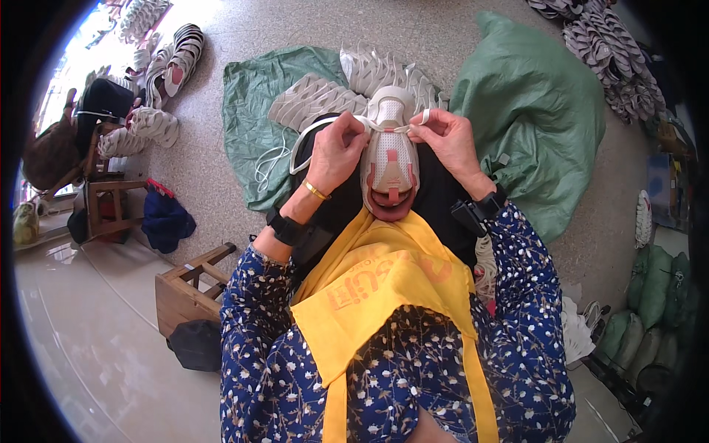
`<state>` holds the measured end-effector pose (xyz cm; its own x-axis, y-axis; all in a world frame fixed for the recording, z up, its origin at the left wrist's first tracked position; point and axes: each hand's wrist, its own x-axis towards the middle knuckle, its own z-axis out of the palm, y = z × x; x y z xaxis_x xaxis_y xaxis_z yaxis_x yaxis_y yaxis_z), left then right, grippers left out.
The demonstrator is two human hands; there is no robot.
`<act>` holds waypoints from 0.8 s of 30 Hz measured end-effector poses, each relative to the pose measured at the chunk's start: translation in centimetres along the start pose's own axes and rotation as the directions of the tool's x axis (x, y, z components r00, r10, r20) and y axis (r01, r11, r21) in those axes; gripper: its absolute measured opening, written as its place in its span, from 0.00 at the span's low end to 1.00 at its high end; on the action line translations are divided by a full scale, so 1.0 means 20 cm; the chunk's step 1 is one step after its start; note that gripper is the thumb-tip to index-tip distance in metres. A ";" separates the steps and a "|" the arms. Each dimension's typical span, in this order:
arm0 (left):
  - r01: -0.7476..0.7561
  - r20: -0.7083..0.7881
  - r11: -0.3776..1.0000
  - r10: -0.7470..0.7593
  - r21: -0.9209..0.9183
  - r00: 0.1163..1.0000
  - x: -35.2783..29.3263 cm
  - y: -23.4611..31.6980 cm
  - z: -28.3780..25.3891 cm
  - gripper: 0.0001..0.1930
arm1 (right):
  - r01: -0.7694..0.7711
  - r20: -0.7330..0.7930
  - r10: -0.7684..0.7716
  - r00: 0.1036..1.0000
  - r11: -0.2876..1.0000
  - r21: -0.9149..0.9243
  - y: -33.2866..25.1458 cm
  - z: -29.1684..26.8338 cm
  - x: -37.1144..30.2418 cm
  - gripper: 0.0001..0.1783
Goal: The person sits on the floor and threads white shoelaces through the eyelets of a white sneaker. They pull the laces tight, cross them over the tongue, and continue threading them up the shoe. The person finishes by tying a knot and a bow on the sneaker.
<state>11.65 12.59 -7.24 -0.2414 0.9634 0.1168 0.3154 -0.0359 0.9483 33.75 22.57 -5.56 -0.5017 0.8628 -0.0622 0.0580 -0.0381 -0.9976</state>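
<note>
A whitish-grey shoe [389,166] with pink trim rests between my knees, its toe pointing away from me and its pink-lined opening toward me. A white shoelace [298,145] passes across it near the toe end. At the shoe's left side, my left hand [337,153] is closed, thumb and fingers pinching the lace. My right hand [449,143] pinches the lace on the other side, and a short end sticks up above its fingers. Part of the lace is hidden by my fingers. A yellow apron [384,284] covers my lap just below the shoe.
Rows of pale shoe pieces [317,102] lie on a green woven sheet [255,103] beyond my knees. A bulky green sack [528,111] stands to the right. At the left are a wooden stool [181,295] and more stacked shoe pieces [151,125].
</note>
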 end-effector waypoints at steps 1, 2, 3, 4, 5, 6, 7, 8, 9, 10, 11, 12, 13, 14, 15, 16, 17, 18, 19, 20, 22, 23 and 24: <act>-0.005 -0.001 1.000 0.005 0.007 1.000 0.00 0.01 0.00 0.07 | -0.001 -0.002 0.001 1.000 1.000 0.004 0.00 0.00 0.00 0.05; -0.006 0.001 1.000 0.006 0.007 1.000 0.00 0.00 0.00 0.07 | -0.001 -0.005 0.002 1.000 1.000 0.008 0.01 0.00 0.00 0.05; -0.006 0.001 1.000 0.006 0.008 1.000 0.00 0.00 0.00 0.07 | 0.008 -0.003 -0.008 1.000 1.000 0.007 0.01 0.00 0.00 0.05; -0.006 0.001 1.000 0.006 0.008 1.000 0.00 0.00 0.00 0.07 | 0.018 -0.001 -0.018 1.000 1.000 0.006 0.01 0.00 0.00 0.04; -0.004 -0.002 1.000 0.004 0.005 1.000 0.00 -0.01 0.00 0.07 | 0.027 0.000 -0.027 1.000 1.000 0.006 0.01 0.01 0.00 0.04; -0.003 -0.003 1.000 0.003 0.000 1.000 0.00 0.00 0.00 0.07 | 0.032 -0.008 -0.032 0.999 0.999 -0.003 0.01 0.01 0.00 0.04; -0.003 -0.004 1.000 0.003 -0.005 1.000 0.00 0.01 0.00 0.07 | 0.037 -0.015 -0.037 0.999 0.999 -0.012 0.02 0.01 0.00 0.04; 0.000 0.002 1.000 0.000 -0.005 1.000 0.00 0.00 0.00 0.07 | 0.041 -0.023 -0.042 0.999 0.999 -0.021 0.03 0.01 0.00 0.04; 0.003 0.006 1.000 -0.003 -0.003 1.000 0.00 0.00 0.00 0.07 | 0.056 -0.026 -0.058 0.998 0.995 -0.081 0.03 0.02 0.00 0.03; 0.006 0.010 1.000 -0.006 -0.001 1.000 0.00 -0.01 0.00 0.07 | 0.070 -0.029 -0.075 0.997 0.988 -0.141 0.03 0.03 0.00 0.03; 0.002 0.010 1.000 -0.002 -0.004 1.000 0.00 -0.02 0.00 0.07 | 0.084 -0.030 -0.092 0.995 0.976 -0.200 0.03 0.03 -0.01 0.03; -0.004 0.013 1.000 0.004 -0.009 1.000 0.00 -0.01 0.00 0.07 | 0.114 -0.021 -0.124 0.992 0.955 -0.274 0.01 0.04 -0.01 0.04; -0.009 0.015 1.000 0.009 -0.014 1.000 0.00 -0.01 0.00 0.07 | 0.143 -0.010 -0.156 0.988 0.927 -0.345 -0.01 0.04 -0.01 0.04; 0.008 0.031 1.000 -0.008 0.003 0.999 0.00 -0.01 0.00 0.07 | 0.172 0.004 -0.187 0.982 0.894 -0.415 -0.03 0.05 -0.01 0.04; 0.026 0.043 0.999 -0.027 0.019 0.999 0.00 0.01 -0.01 0.07 | 0.199 0.041 -0.206 0.978 0.848 -0.491 -0.07 0.05 -0.01 0.04; 0.045 0.055 0.998 -0.047 0.037 0.997 0.00 0.01 -0.01 0.07 | 0.228 0.080 -0.222 0.972 0.795 -0.562 -0.12 0.07 -0.01 0.04; 0.051 0.047 0.998 -0.053 0.040 0.997 0.00 0.02 -0.02 0.07 | 0.257 0.121 -0.234 0.965 0.735 -0.627 -0.14 0.08 -0.01 0.04; 0.054 0.044 0.998 -0.056 0.040 0.997 0.00 0.02 -0.01 0.07 | 0.231 0.107 -0.211 0.972 0.750 -0.620 -0.14 0.08 -0.01 0.05; 0.057 0.039 0.998 -0.059 0.041 0.997 0.00 0.02 -0.01 0.07 | 0.205 0.093 -0.188 0.978 0.764 -0.612 -0.12 0.08 0.00 0.05; 0.055 0.033 0.998 -0.055 0.028 0.998 0.00 0.01 0.00 0.07 | 0.179 0.079 -0.165 0.983 0.777 -0.603 -0.11 0.07 0.00 0.05; 0.051 0.014 0.999 -0.052 0.008 0.999 0.00 -0.01 0.00 0.07 | 0.183 0.102 -0.152 0.983 0.781 -0.597 -0.11 0.08 0.02 0.05; 0.069 0.008 0.997 -0.069 -0.024 0.998 0.00 -0.01 0.01 0.06 | 0.185 0.114 -0.146 0.983 0.783 -0.594 -0.11 0.08 0.02 0.05; 0.086 0.004 0.995 -0.086 -0.055 0.996 0.00 -0.01 0.01 0.06 | 0.181 0.107 -0.146 0.983 0.803 -0.568 -0.09 0.07 0.03 0.04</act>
<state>11.75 12.69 -7.43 -0.2644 0.9638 0.0334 0.2421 0.0328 0.9697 32.11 22.36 -3.77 -0.5944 0.8001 0.0814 0.4462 0.4123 -0.7943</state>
